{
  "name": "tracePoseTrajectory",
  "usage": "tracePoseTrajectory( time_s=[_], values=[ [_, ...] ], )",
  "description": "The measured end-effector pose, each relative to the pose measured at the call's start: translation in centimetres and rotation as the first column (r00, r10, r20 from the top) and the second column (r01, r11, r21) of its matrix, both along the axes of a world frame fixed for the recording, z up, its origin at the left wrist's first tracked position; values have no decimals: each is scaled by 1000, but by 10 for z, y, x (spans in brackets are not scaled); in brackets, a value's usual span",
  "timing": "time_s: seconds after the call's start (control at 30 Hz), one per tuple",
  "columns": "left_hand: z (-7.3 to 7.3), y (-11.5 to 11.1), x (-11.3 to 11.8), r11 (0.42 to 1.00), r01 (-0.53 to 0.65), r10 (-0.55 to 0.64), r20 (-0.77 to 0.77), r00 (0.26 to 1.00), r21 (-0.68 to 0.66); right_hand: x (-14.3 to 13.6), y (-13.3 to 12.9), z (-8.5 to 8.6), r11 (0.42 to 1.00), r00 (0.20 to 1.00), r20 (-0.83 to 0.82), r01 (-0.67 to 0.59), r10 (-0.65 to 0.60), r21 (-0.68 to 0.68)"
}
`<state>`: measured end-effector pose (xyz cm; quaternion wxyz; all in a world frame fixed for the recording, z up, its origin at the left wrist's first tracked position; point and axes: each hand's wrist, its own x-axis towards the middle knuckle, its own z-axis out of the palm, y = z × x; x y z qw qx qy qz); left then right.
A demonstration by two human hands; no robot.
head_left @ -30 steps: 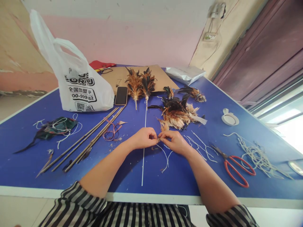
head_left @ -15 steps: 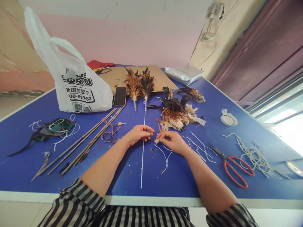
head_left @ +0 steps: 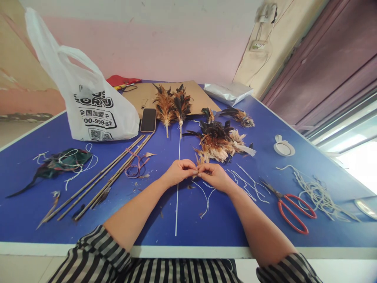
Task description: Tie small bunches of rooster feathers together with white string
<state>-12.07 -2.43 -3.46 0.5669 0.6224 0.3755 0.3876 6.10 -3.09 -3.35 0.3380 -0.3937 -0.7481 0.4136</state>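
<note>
My left hand (head_left: 180,172) and my right hand (head_left: 214,175) meet at the middle of the blue table, fingertips pinched together. Between them is a small feather, mostly hidden by the fingers; both hands grip it. Just behind lies a pile of brown, black and cream feathers (head_left: 219,142). Short white strings (head_left: 207,200) lie in front of my right hand, and more cut strings (head_left: 249,182) are to its right. Two tied feather bundles (head_left: 165,108) (head_left: 182,104) rest farther back on brown cardboard (head_left: 200,96).
Left are a white plastic bag (head_left: 97,106), a phone (head_left: 148,120), thin sticks (head_left: 113,173), purple cord (head_left: 135,165) and dark green cloth (head_left: 63,162). Right are red-handled scissors (head_left: 290,206), a string heap (head_left: 316,194) and a tape roll (head_left: 284,148). A silver packet (head_left: 228,92) lies behind.
My left hand has moved right and closed its fingertips against those of my right hand, at the small feather. My right hand has barely moved.
</note>
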Motion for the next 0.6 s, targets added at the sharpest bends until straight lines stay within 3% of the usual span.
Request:
tracePoseTrajectory(
  time_s=[0.17,0.3,0.47,0.6],
  values=[
    [-4,2,-2,988,38,-21,116,993,-148,0,0,0,999,999,-10,-36,36,-5],
    [-6,5,-6,976,42,-16,124,992,-213,-2,0,0,999,999,-10,-31,31,20],
    [-6,7,-9,965,127,-109,86,990,-232,-2,1,2,995,997,57,-62,57,83],
    [-8,6,-6,969,153,-155,4,988,-193,-1,1,4,974,987,155,-80,47,212]
  ],
)
